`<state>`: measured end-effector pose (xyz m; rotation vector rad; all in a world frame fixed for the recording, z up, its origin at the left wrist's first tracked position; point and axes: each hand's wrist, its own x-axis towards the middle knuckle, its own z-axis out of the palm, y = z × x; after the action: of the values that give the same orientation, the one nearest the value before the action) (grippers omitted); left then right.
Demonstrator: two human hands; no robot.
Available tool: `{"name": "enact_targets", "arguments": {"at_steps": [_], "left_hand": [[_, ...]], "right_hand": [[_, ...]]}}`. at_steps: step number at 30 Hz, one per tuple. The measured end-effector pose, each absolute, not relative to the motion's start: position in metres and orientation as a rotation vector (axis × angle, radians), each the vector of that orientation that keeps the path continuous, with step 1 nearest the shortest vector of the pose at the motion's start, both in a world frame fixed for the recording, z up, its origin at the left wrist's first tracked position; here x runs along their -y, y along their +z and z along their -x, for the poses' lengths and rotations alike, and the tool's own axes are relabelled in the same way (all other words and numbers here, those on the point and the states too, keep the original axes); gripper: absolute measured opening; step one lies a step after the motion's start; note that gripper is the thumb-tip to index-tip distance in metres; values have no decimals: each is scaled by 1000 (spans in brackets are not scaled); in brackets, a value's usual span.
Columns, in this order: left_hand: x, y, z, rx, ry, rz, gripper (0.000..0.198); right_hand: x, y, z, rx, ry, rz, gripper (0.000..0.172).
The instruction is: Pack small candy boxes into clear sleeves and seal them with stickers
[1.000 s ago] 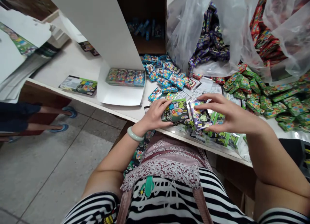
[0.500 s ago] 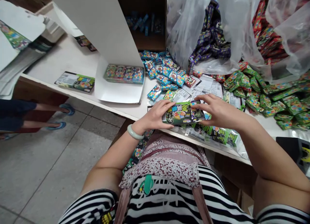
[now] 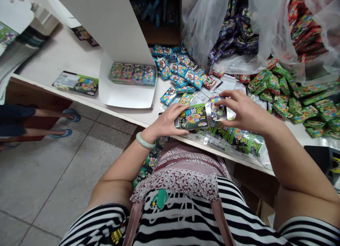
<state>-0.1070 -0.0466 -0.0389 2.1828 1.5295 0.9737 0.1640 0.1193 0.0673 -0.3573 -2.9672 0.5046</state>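
My left hand [image 3: 168, 121] grips a black-and-green printed packet [image 3: 196, 117], thumb along its lower edge and fingers over the top. Just to its right, my right hand [image 3: 245, 109] pinches a small purple candy box [image 3: 218, 113] between thumb and fingers. The box stands close to the packet's right end; whether they touch I cannot tell. Below both hands, clear plastic sleeves with green-and-black printed cards [image 3: 235, 136] lie along the table's front edge. Beyond them are small blue boxes [image 3: 180, 81] in a loose heap.
A white open box [image 3: 119, 100] with a row of small boxes stands left. Clear bags of purple boxes [image 3: 236, 29] and red boxes [image 3: 305, 37] stand behind, with green boxes [image 3: 289, 100] heaped at right. Another person's legs [image 3: 42, 122] show at far left.
My right hand has drawn the purple box slightly up and away from the packet, so more of it shows. The packet in my left hand has tilted a little.
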Motion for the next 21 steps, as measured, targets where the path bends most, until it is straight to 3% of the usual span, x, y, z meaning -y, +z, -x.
{"name": "enact_targets", "arguments": {"at_steps": [21], "left_hand": [[51, -38, 98, -1534, 895, -2266, 102]], "right_hand": [[-102, 62, -175, 3009, 449, 357, 43]]}}
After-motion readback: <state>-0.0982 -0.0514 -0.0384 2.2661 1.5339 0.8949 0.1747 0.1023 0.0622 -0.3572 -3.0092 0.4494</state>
